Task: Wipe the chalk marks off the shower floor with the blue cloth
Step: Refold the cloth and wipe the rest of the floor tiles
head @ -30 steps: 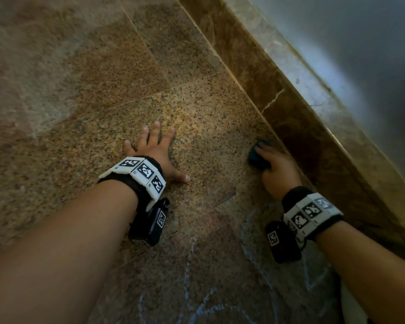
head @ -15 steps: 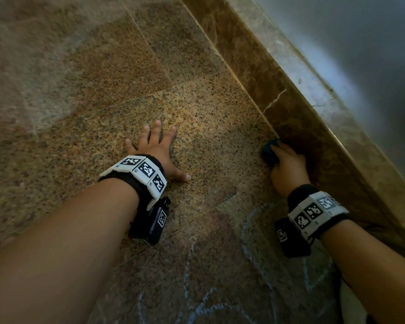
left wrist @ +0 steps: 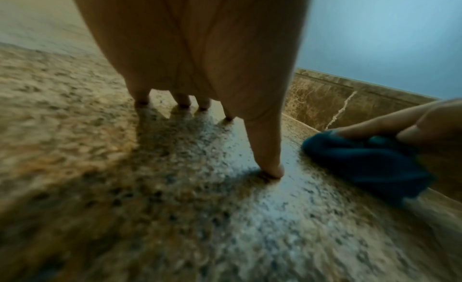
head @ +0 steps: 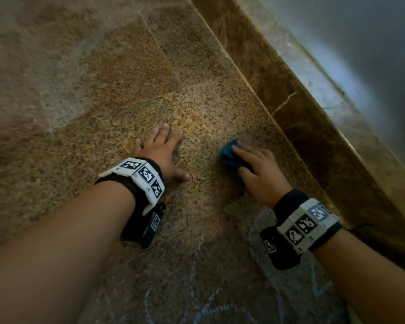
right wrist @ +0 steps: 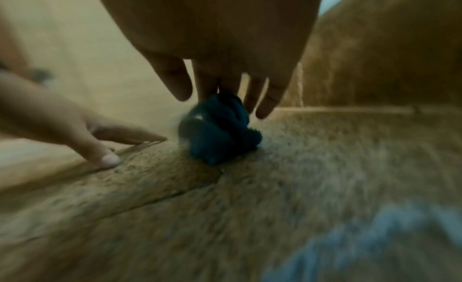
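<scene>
My right hand (head: 260,169) grips a bunched blue cloth (head: 229,157) and holds it down on the speckled brown shower floor (head: 126,101). In the right wrist view its fingers (right wrist: 255,92) reach down over the cloth (right wrist: 220,128). My left hand (head: 161,150) lies flat on the floor with fingers spread, a short way left of the cloth (left wrist: 362,163). Pale chalk marks (head: 197,265) run over the floor nearer me, between and under my wrists. A light blue chalk smear (right wrist: 375,237) shows blurred at the lower right of the right wrist view.
A brown marble kerb (head: 313,127) runs diagonally along the right side of the floor, with a white crack in its face. Beyond it rises a grey-blue wall (head: 372,43). Tile joints cross the floor ahead of my hands.
My right hand first slid the cloth up against the kerb, then back left toward my left hand. The left hand has stayed planted.
</scene>
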Demonstrator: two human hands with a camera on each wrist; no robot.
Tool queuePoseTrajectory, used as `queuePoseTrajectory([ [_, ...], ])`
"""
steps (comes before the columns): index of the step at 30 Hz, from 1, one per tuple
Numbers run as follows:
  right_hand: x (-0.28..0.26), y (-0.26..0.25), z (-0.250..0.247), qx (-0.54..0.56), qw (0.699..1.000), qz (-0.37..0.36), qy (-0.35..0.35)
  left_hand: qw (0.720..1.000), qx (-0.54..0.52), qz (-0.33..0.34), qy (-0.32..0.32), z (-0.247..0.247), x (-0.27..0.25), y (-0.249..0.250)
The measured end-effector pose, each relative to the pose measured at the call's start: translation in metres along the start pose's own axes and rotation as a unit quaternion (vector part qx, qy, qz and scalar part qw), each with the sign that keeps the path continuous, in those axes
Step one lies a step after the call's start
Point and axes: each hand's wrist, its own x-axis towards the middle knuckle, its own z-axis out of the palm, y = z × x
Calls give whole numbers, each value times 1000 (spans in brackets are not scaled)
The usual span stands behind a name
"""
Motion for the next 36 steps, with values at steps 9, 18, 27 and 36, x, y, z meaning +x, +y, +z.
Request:
queuePoseTrajectory([
  [9, 15, -7, -7, -116, 990, 35, -71, 992, -116, -13, 49, 2, -20, -7],
  [18, 14, -20, 3, -39, 997, 47, -55, 980, -184, -13, 77, -17, -51, -20],
  [27, 35, -107, -8, 315, 944, -58, -75, 914, -390, 72, 85, -45, -94, -23],
  [36, 34, -157, 3, 388, 900, -128, -153, 869, -468, 40, 157, -49, -130, -42],
])
